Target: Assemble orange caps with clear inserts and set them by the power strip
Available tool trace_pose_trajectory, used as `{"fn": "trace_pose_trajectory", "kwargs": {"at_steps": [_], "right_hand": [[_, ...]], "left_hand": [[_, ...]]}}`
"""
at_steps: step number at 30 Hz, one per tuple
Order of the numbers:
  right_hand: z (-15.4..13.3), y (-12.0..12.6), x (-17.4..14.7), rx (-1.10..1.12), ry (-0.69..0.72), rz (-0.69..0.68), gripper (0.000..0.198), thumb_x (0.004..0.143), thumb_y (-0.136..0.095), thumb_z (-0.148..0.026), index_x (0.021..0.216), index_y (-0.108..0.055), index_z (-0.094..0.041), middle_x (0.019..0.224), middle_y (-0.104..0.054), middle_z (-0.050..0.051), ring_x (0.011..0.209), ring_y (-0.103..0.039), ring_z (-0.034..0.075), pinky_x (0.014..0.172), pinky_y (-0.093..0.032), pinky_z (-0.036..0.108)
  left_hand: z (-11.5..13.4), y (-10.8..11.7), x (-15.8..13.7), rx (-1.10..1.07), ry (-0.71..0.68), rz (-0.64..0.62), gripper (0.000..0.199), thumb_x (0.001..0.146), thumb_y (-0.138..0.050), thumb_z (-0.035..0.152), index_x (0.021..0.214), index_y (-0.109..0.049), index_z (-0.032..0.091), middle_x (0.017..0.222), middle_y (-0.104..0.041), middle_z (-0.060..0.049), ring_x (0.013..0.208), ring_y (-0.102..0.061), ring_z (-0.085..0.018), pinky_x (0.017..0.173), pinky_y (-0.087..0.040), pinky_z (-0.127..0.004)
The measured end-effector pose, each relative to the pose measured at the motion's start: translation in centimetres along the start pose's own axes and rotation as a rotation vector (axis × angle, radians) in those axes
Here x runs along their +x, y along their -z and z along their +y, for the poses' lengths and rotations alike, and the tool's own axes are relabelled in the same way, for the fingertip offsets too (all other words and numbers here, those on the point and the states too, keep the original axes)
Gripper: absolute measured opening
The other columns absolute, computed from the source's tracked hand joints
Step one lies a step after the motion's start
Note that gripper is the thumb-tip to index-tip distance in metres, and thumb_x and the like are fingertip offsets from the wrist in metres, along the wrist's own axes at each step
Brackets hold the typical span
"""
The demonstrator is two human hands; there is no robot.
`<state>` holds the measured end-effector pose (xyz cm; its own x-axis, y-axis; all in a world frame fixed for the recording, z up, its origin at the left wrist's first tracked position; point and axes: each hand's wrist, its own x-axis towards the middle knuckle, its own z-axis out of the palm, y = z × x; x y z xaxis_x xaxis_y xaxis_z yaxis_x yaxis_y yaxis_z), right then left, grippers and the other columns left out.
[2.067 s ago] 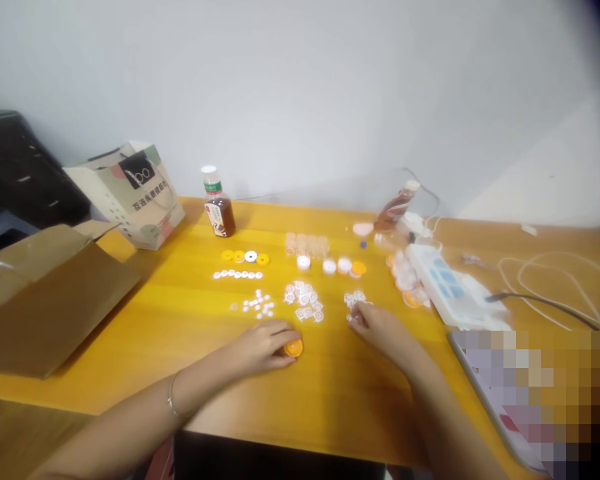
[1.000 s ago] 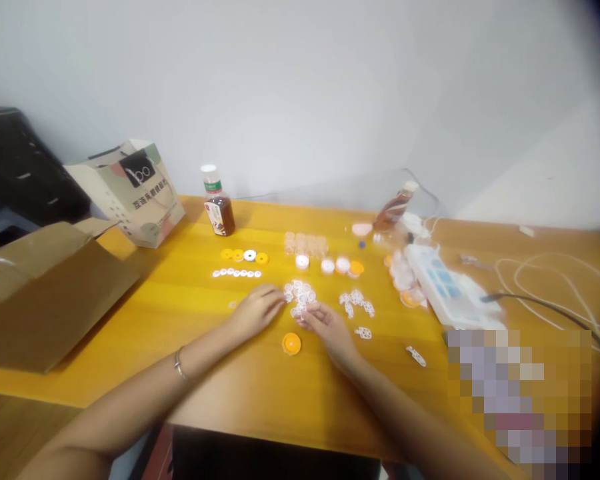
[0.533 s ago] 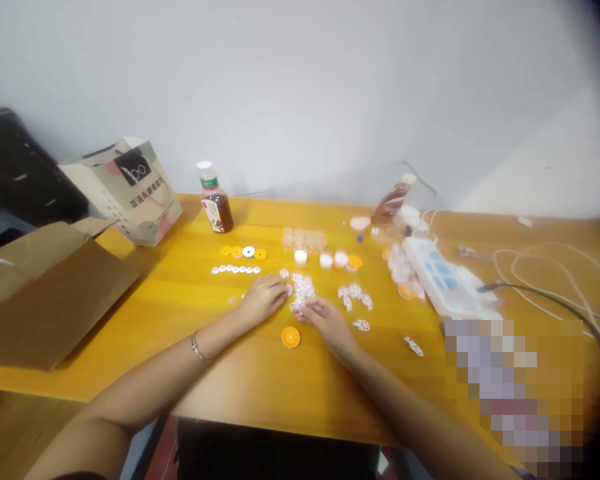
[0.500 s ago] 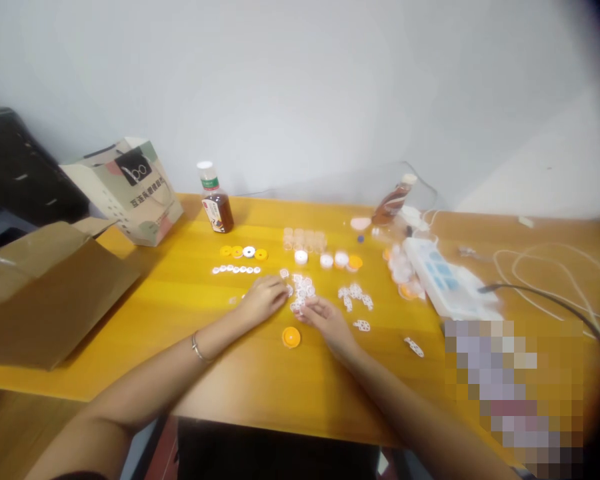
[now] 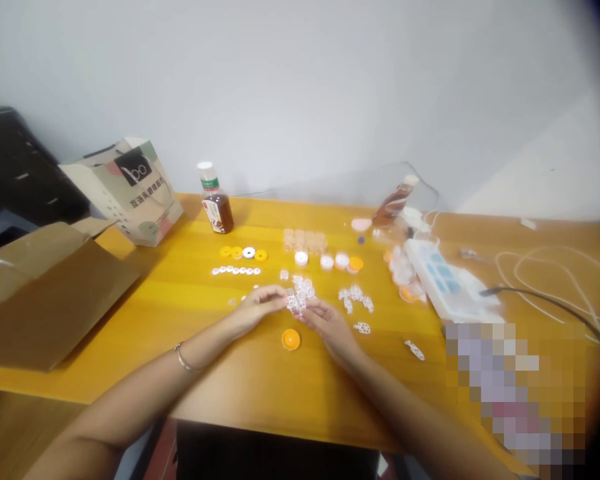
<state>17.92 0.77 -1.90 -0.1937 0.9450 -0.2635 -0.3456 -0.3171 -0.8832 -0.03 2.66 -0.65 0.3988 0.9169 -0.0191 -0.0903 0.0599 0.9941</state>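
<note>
My left hand [image 5: 260, 308] pinches a small white openwork piece [image 5: 291, 302] between thumb and fingertips. Close beside it, the fingers of my right hand [image 5: 329, 325] are closed on another small white piece [image 5: 301, 311]; the two pieces almost meet, and I cannot tell whether they touch. Just behind the fingertips lies a pile of similar white pieces [image 5: 305, 287]. In front of my hands an orange round cap-like part [image 5: 291, 340] rests on the table. More white openwork pieces [image 5: 356, 293] lie to the right of my right hand.
Yellow and white rings [image 5: 249, 253], a row of small white discs [image 5: 237, 270], and clear cylinders [image 5: 305, 241] stand farther back. A bottle [image 5: 217, 207], paper bag [image 5: 143, 193] and cardboard box [image 5: 60, 293] are at left. A second bottle [image 5: 394, 202], white tray [image 5: 443, 277] and cables [image 5: 540, 300] are at right.
My left hand has drawn slightly back from the pile and turned, lifting a white piece toward my right hand. The right hand has barely moved.
</note>
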Motion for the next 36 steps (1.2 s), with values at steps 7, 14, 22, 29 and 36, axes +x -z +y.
{"fn": "trace_pose_trajectory", "kwargs": {"at_steps": [7, 14, 22, 29, 36], "right_hand": [[-0.1, -0.3, -0.6, 0.002, -0.029, -0.042, 0.027, 0.056, -0.077, -0.031, 0.076, -0.064, -0.019, 0.076, -0.070, 0.001, 0.075, -0.066, 0.017, 0.084, -0.046, 0.035], [0.0, -0.4, -0.7, 0.049, -0.064, -0.065, 0.025, 0.053, -0.079, -0.025, 0.073, -0.064, -0.019, 0.072, -0.069, -0.001, 0.069, -0.064, 0.013, 0.081, -0.046, 0.030], [-0.2, -0.2, -0.6, 0.191, -0.135, -0.129, 0.023, 0.059, -0.076, -0.020, 0.079, -0.067, -0.020, 0.074, -0.067, -0.003, 0.067, -0.061, 0.009, 0.078, -0.046, 0.024], [-0.4, 0.1, -0.4, 0.216, -0.187, -0.225, 0.024, 0.062, -0.073, -0.018, 0.085, -0.069, -0.020, 0.081, -0.067, -0.002, 0.069, -0.059, 0.007, 0.074, -0.046, 0.018], [-0.2, 0.2, -0.5, 0.139, -0.186, -0.247, 0.016, 0.062, -0.073, -0.023, 0.077, -0.070, -0.018, 0.076, -0.069, 0.001, 0.074, -0.063, 0.011, 0.082, -0.046, 0.023]], "left_hand": [[0.0, -0.9, -0.1, 0.038, 0.000, -0.079, 0.028, 0.075, -0.061, 0.040, 0.078, -0.058, 0.013, 0.075, -0.061, -0.003, 0.074, -0.057, -0.014, 0.077, -0.042, -0.028], [-0.3, -0.9, 0.0, 0.143, -0.053, -0.003, 0.026, 0.077, -0.059, 0.039, 0.076, -0.057, 0.013, 0.072, -0.058, 0.000, 0.072, -0.053, -0.012, 0.073, -0.040, -0.025], [-0.3, -1.1, 0.0, 0.065, -0.015, 0.005, 0.027, 0.075, -0.060, 0.040, 0.077, -0.058, 0.013, 0.073, -0.056, -0.001, 0.070, -0.050, -0.011, 0.072, -0.039, -0.024], [0.0, -0.7, -0.1, 0.017, -0.025, -0.007, 0.025, 0.075, -0.061, 0.038, 0.080, -0.059, 0.014, 0.080, -0.059, -0.003, 0.078, -0.053, -0.013, 0.080, -0.040, -0.027], [0.7, -0.8, -0.1, 0.163, -0.034, -0.036, 0.027, 0.076, -0.060, 0.040, 0.076, -0.058, 0.013, 0.076, -0.058, -0.003, 0.076, -0.053, -0.014, 0.076, -0.042, -0.027]]}}
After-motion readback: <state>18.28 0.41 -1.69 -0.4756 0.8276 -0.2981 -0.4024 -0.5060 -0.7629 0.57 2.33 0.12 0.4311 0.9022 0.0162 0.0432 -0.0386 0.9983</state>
